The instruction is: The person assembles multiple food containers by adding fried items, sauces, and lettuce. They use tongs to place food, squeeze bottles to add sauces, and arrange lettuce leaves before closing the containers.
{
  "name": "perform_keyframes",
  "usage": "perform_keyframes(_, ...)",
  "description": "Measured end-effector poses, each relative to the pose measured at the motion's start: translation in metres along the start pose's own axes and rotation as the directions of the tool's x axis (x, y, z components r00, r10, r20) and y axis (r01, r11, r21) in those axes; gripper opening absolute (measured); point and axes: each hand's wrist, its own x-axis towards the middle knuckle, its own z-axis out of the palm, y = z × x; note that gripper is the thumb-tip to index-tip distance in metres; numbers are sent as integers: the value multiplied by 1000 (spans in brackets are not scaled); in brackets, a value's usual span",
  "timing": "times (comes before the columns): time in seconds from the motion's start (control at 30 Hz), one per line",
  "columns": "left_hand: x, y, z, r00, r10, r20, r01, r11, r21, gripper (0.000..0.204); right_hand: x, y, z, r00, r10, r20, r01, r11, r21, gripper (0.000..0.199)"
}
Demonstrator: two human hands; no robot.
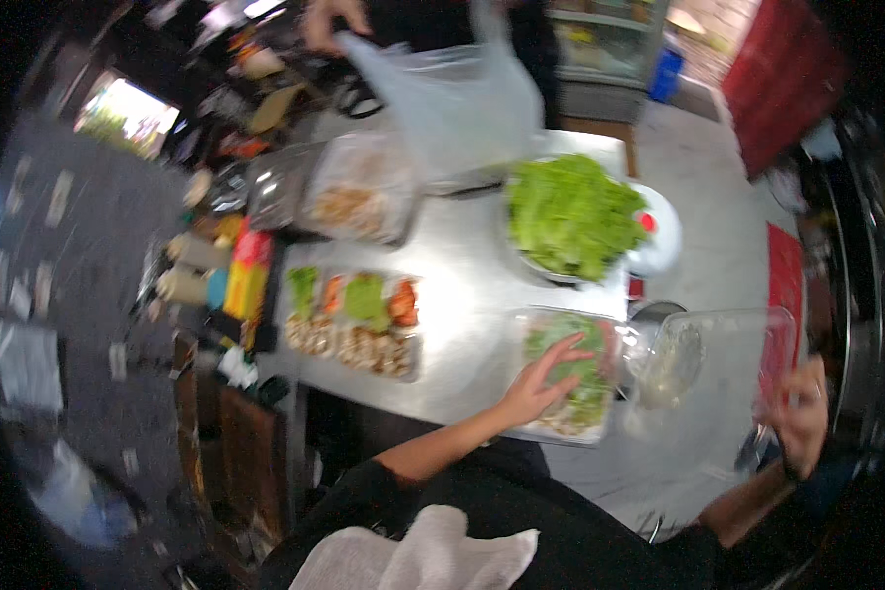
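My left hand (pixel 546 382) reaches over a clear plastic food tray (pixel 528 324) at the table's front right, fingers spread. Under the fingers lie green leaves, with paler food at the tray's near end; I cannot tell whether the hand touches them. Out to the right, my right hand (pixel 801 413) grips the edge of a clear rectangular plastic lid (pixel 733 344), blurred by motion. To the left sits a second food tray (pixel 418 339) with leaves, orange-red pieces and browned, pale pieces. A bowl heaped with green lettuce (pixel 575 216) stands behind my left hand.
Across the metal table (pixel 462 295), another person's hand (pixel 334 22) is by a whitish plastic bag (pixel 462 108). A clear tub (pixel 359 187) with pale brown food stands at the back left. Bottles (pixel 182 285) crowd the left edge. A white round appliance (pixel 664 231) adjoins the lettuce.
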Motion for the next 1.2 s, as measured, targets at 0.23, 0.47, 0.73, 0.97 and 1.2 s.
perform_keyframes(0.23, -44, 71, -191, 982, 166, -95, -160, 985, 66, 43, 180, -139, 113, 942, -337, -1, 283, 791, 542, 14)
perform_keyframes(0.47, -123, 13, -324, 885, -198, -421, 106, 967, -231, 39, 289, -228, 278, 951, 307, -19, -24, 136, 990, 28)
perform_keyframes(0.73, -135, -95, -347, 757, -362, -544, 445, 895, 24, 42, 272, -262, 409, 582, 781, 227, -284, -66, 956, 40)
perform_keyframes(0.97, -114, -100, -334, 796, -225, -562, 491, 783, 382, 43, 268, -225, 481, 547, 820, -169, -739, 568, 362, 37)
perform_keyframes(1.2, -120, -102, -328, 816, -167, -553, 500, 684, 531, 43, 270, -221, 487, 463, 884, 72, -708, 320, 630, 27)
